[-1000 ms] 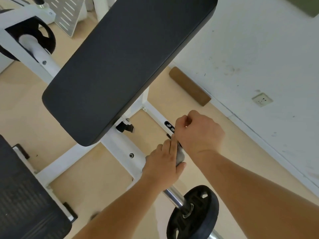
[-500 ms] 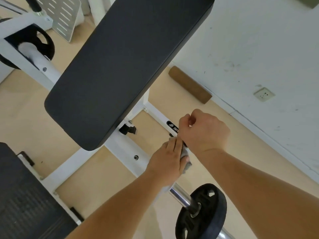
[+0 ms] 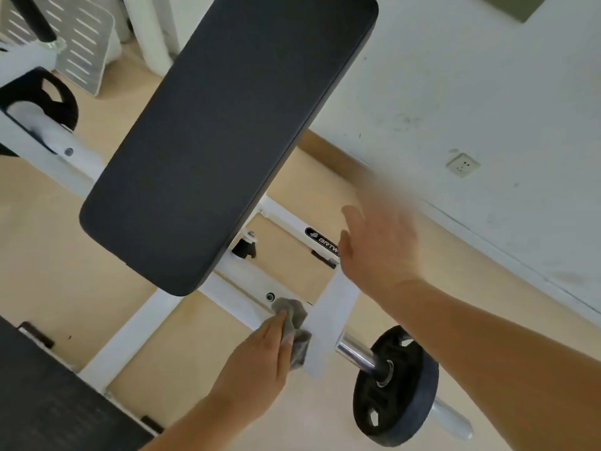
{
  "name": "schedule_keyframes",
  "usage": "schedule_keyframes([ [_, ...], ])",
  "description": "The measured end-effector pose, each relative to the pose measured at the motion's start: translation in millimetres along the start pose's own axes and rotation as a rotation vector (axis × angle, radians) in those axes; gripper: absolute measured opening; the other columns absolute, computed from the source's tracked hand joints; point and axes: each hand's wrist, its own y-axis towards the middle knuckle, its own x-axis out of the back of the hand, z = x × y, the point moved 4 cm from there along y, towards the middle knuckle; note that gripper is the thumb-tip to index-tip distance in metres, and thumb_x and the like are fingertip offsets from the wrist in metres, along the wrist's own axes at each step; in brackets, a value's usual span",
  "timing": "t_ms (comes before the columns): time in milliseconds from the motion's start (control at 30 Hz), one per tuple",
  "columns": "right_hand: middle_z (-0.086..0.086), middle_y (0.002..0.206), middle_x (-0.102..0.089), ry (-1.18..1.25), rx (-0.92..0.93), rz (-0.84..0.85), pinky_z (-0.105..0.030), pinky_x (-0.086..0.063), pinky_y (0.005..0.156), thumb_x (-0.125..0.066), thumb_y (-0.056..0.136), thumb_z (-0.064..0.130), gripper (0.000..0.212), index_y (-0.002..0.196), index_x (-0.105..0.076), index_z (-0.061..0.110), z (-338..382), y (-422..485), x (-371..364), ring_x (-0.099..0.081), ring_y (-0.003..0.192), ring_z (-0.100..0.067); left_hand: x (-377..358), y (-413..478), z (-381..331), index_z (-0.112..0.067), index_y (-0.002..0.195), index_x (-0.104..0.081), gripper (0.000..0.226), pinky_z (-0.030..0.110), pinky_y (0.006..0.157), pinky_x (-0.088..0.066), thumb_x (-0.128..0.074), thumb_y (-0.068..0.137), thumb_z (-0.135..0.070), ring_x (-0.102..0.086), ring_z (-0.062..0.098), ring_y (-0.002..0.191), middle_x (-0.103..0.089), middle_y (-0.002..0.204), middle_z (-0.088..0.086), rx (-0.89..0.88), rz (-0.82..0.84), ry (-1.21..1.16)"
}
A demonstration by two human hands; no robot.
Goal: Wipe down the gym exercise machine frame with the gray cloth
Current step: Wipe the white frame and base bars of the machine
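Cloth (image 3: 294,323): slid off the logo bar, now bunched on the white frame (image 3: 240,281) beside a bolt (image 3: 269,296), just below the pad (image 3: 227,131) edge.
Left hand (image 3: 260,362): pinches the cloth, pressing it down.
Right hand (image 3: 377,245): lifted away, blurred, fingers spread, holding nothing.
Open room: bare floor (image 3: 286,255) between bars; weight plate (image 3: 395,385) near, to the right.

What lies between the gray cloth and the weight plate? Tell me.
Head view: past the gray cloth, the white frame bar, then the chrome sleeve carrying the plate.
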Motion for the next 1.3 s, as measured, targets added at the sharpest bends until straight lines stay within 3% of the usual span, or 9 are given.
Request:
schedule_keyframes([
  [100, -0.010, 0.157, -0.044, 0.273, 0.235, 0.144, -0.053, -0.028, 0.123, -0.049, 0.098, 0.039, 0.045, 0.138, -0.057, 0.018, 54, -48, -29, -0.031, 0.152, -0.032, 35, 10, 10, -0.023, 0.148, -0.045, 0.046, 0.011, 0.088, -0.048, -0.032, 0.108, -0.040, -0.063, 0.007, 0.110, -0.061, 0.129, -0.010, 0.072, -0.139, -0.049],
  [167, -0.008, 0.169, -0.024, 0.333, 0.129, 0.300, -0.048, -0.016, 0.128, -0.039, 0.104, 0.046, 0.055, 0.153, -0.042, 0.022, 65, -62, -61, -0.010, 0.159, -0.027, 42, 8, 19, -0.028, 0.150, -0.040, 0.050, 0.002, 0.094, -0.041, -0.029, 0.106, -0.048, -0.057, 0.001, 0.124, -0.054, 0.139, -0.016, 0.090, -0.143, -0.086],
  [333, -0.008, 0.172, -0.009, 0.196, -0.180, 0.348, -0.046, 0.004, 0.129, -0.018, 0.104, 0.050, 0.067, 0.161, -0.027, 0.016, 57, -50, -112, 0.009, 0.159, -0.026, 36, 20, 45, -0.020, 0.164, -0.007, 0.071, -0.006, 0.108, -0.002, -0.016, 0.105, -0.059, 0.013, -0.024, 0.141, 0.003, 0.169, -0.014, 0.016, -0.118, -0.013],
  [500, -0.004, 0.162, -0.039, 0.237, -0.202, 0.187, -0.048, -0.011, 0.129, -0.024, 0.098, 0.050, 0.066, 0.148, -0.050, 0.018, 59, -55, -122, -0.014, 0.158, -0.025, -5, 85, 76, -0.007, 0.163, -0.010, 0.070, 0.041, 0.129, -0.007, -0.010, 0.108, -0.050, 0.010, 0.024, 0.158, 0.001, 0.172, 0.011, -0.193, 0.003, 0.522],
  [633, -0.004, 0.153, -0.050, 0.258, -0.210, 0.131, -0.049, -0.014, 0.128, -0.029, 0.096, 0.046, 0.062, 0.142, -0.057, 0.015, 59, -54, -124, -0.024, 0.154, -0.028, -47, 113, 109, -0.009, 0.164, -0.008, 0.080, 0.050, 0.127, 0.001, -0.007, 0.104, -0.062, 0.011, 0.031, 0.158, -0.007, 0.171, 0.013, -0.112, 0.206, 0.706],
  [767, -0.008, 0.145, -0.057, 0.262, -0.198, 0.089, -0.053, -0.021, 0.126, -0.031, 0.096, 0.043, 0.060, 0.136, -0.061, 0.011, 60, -55, -123, -0.031, 0.151, -0.034, -43, 130, 116, -0.020, 0.154, -0.038, 0.071, 0.050, 0.127, -0.006, -0.014, 0.103, -0.064, -0.020, 0.030, 0.153, -0.040, 0.154, 0.005, -0.272, 0.198, 0.731],
  [1000, -0.008, 0.143, -0.058, 0.273, -0.208, 0.083, -0.053, -0.022, 0.125, -0.030, 0.096, 0.042, 0.060, 0.135, -0.061, 0.010, 61, -54, -122, -0.032, 0.150, -0.034, -46, 122, 109, -0.019, 0.152, -0.041, 0.066, 0.050, 0.127, -0.005, -0.013, 0.105, -0.056, -0.017, 0.032, 0.154, -0.040, 0.154, 0.005, -0.124, 0.103, 0.676],
  [1200, -0.009, 0.140, -0.060, 0.287, -0.203, 0.072, -0.053, -0.022, 0.126, -0.032, 0.097, 0.041, 0.057, 0.133, -0.063, 0.009, 60, -56, -120, -0.035, 0.149, -0.035, -51, 124, 106, -0.028, 0.163, -0.016, 0.059, 0.046, 0.127, 0.003, -0.010, 0.108, -0.051, -0.004, 0.024, 0.157, -0.021, 0.167, -0.004, -0.570, 0.376, 0.782],
  [1300, -0.008, 0.139, -0.060, 0.302, -0.213, 0.071, -0.052, -0.021, 0.126, -0.034, 0.096, 0.039, 0.056, 0.133, -0.063, 0.009, 60, -55, -121, -0.034, 0.149, -0.034, -11, 145, 136, -0.031, 0.159, -0.027, 0.060, 0.042, 0.127, 0.002, -0.009, 0.107, -0.054, -0.019, 0.022, 0.151, -0.035, 0.157, -0.006, -0.430, 0.233, 0.843],
])
